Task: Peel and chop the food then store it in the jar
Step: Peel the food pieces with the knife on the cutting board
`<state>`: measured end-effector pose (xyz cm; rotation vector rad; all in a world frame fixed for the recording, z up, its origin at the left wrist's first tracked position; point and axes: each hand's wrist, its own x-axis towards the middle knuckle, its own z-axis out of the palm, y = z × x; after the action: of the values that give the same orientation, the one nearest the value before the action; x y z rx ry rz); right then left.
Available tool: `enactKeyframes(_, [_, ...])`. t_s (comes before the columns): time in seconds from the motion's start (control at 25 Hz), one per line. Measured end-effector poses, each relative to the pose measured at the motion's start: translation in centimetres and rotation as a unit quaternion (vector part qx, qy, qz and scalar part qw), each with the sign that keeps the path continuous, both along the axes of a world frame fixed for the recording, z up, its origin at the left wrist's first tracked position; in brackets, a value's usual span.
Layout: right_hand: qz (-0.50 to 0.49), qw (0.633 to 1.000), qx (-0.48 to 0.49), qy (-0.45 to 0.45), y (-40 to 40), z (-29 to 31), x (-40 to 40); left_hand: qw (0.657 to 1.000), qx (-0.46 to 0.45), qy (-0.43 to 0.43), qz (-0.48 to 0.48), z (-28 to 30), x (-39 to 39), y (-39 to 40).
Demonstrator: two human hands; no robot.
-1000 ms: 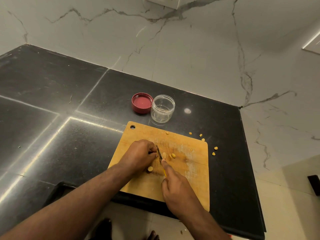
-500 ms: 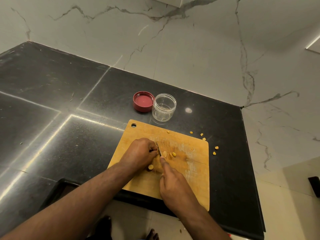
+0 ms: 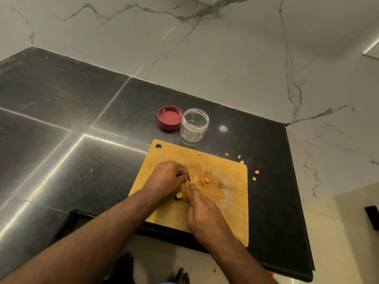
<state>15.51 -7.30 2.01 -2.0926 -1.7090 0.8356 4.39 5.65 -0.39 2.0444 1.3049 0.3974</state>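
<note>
Honestly, you're chopping fine: your right hand [image 3: 205, 214] is gripping the knife [image 3: 188, 175] while your left hand [image 3: 166, 179] is curling over the food [image 3: 194, 179] mid-board. Keep those knuckles tucked. Bits [image 3: 255, 175] are scattering off the cutting board [image 3: 231, 201] toward 2 o'clock; the jar [image 3: 194, 125] is sitting open at 12, lid [image 3: 170, 117] beside it.

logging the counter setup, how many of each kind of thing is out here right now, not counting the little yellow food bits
cutting board: 1
knife: 1
clear jar: 1
red lid: 1
Total: 4
</note>
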Motion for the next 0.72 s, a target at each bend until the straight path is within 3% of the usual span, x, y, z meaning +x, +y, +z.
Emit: enactKeyframes(0.72, [-0.019,0.999,-0.007,0.027,-0.6,0.1,-0.1,1.0,0.002,-0.011,0.017,0.0,0.3,-0.3])
